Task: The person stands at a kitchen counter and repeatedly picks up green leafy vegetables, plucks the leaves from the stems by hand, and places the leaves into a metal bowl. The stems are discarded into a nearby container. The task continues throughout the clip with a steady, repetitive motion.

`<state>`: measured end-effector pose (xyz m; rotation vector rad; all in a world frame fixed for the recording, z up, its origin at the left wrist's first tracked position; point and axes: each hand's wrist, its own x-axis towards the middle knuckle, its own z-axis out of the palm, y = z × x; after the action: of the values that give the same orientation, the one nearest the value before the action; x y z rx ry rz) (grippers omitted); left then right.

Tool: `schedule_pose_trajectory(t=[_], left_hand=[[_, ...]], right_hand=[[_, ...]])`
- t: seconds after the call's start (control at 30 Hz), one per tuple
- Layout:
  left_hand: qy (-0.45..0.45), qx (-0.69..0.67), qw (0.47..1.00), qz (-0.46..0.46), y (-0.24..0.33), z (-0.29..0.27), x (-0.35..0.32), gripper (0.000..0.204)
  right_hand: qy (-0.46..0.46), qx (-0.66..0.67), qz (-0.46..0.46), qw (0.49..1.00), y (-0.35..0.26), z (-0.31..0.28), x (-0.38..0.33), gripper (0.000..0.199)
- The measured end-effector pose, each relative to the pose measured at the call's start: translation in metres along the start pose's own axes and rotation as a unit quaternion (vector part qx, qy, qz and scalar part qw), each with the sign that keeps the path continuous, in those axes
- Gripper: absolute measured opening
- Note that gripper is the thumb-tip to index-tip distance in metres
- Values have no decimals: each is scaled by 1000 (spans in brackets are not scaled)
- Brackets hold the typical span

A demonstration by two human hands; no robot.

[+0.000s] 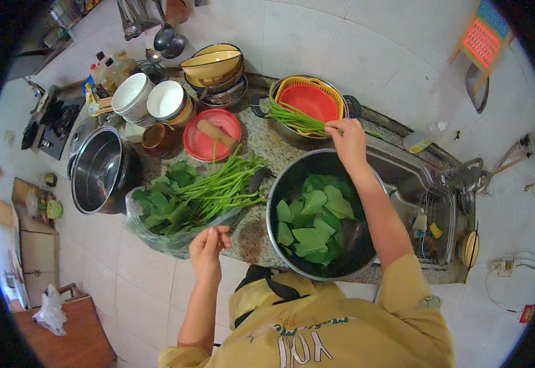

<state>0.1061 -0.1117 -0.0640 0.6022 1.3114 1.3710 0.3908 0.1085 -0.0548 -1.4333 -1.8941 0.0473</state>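
Observation:
My right hand (347, 136) reaches over the large dark pot and pinches green stems (298, 116) at the rim of a red basin (310, 101). The stems lie across that basin. Torn green leaves (316, 218) lie loose inside the dark pot (289, 260). My left hand (210, 244) hovers near the counter's front edge, fingers loosely curled and slightly apart, with nothing visible in them. Just beyond it, a clear plastic bag (157, 242) holds leafy greens (163, 205) with long stems (230, 184) spread to the right.
A steel pot (99, 172) stands at the left. Behind the greens are a red plate (197, 144) with a wooden-handled tool (215, 132), a brown cup (157, 140), white bowls (166, 98) and stacked yellow basins (215, 64). A metal sink (402, 184) with a faucet (466, 175) lies right.

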Motion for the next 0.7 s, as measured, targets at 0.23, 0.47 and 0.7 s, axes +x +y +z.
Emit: schedule_pose_trajectory(t=[0.23, 0.47, 0.7], left_hand=[[44, -41, 998, -18, -2, -27, -17, 26], [25, -4, 1000, -5, 4, -29, -14, 25], [-60, 193, 973, 113, 35, -24, 6, 17]], right_hand=[[-47, -105, -51, 992, 16, 36, 26, 8], [-109, -153, -65, 980, 16, 40, 22, 16], [-59, -106, -61, 991, 5, 25, 11, 21]])
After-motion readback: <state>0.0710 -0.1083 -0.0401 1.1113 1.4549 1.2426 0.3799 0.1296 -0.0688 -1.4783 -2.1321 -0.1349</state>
